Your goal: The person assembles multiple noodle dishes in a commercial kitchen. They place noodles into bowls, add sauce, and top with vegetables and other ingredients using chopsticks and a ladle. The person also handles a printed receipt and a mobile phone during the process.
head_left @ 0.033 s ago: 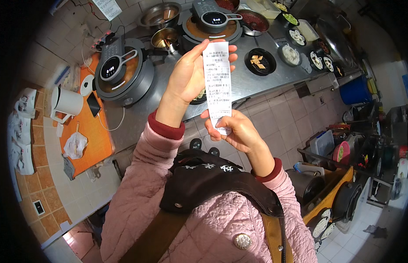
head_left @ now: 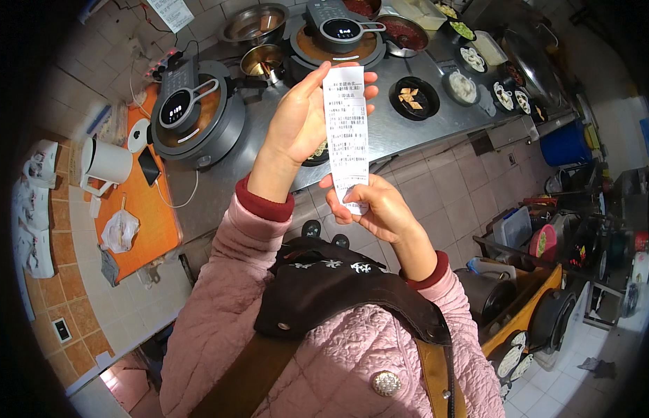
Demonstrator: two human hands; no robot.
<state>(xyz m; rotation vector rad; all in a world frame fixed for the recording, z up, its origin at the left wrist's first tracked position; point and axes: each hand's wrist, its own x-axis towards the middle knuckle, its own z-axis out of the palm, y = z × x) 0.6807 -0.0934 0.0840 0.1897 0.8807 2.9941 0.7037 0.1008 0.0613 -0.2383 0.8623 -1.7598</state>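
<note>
- One long metal counter (head_left: 387, 136) crosses the top of the view; its front edge slants up to the right, passing just beyond the hands.
- Tiled floor (head_left: 443, 177) stretches from that edge to the crowded rack (head_left: 527, 244) at right, giving the right elbow side-room.
- Orange surface (head_left: 157, 230) at left, its right edge well apart from the left sleeve.
- Round grey cooker (head_left: 223, 129), on the counter to the left of the left wrist, with a gap between.
- Left hand (head_left: 296, 125): open behind the paper slip, fingertips showing past its right edge, thumb beside its upper left corner; whether the thumb presses, I cannot tell.
- Right hand (head_left: 380, 209): thumb and fingers clamped on the slip's lower end.
- Black pan (head_left: 429, 111) of cut pieces, near the counter's front edge, apart from both hands.
- Paper slip (head_left: 347, 139): upright and long, held between the hands before the chest.
</note>
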